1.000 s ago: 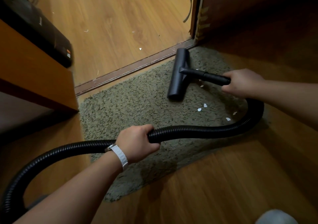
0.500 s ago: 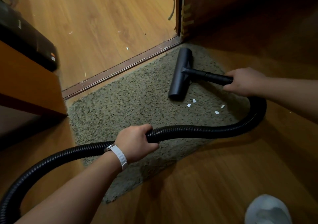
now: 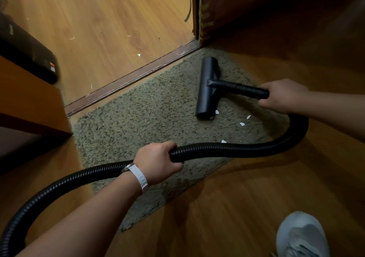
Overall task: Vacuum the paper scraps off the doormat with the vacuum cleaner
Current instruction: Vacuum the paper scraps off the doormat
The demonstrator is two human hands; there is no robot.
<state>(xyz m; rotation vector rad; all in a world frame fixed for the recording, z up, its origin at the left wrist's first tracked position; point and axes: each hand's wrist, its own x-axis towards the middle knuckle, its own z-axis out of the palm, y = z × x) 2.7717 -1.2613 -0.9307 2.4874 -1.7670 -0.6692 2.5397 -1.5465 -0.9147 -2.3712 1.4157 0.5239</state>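
I see wood laminate floor (image 3: 102,25) beyond doorway, brighter there, dimmer on near side. Dark threshold strip (image 3: 128,79) runs diagonally across. Door frame post (image 3: 204,10) stands at strip's far end. Orange-brown cabinet (image 3: 29,102) at left, black object (image 3: 25,53) behind it. Near floor darker, shadowed.

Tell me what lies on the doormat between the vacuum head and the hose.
In the head view, white paper scraps lie on the doormat between the vacuum head and the hose; one sits at the head's near end, another beside the hose.
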